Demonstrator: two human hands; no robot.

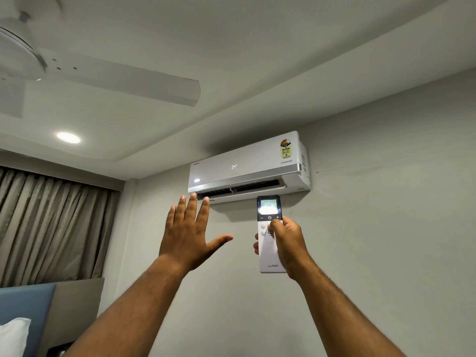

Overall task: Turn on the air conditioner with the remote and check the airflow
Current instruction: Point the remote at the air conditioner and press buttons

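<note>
A: What takes up the wall?

B: The AC (247,166), a glossy white box high under the ceiling step, louvre open, "24" lit; bare wall below and to its right.

A: And the hands?

B: The left hand (192,233) is raised flat, fingers spread, below the vent's left end. The right hand (288,244) grips the slim white remote (270,235) upright under the vent, thumb on its buttons, screen glowing.
</note>
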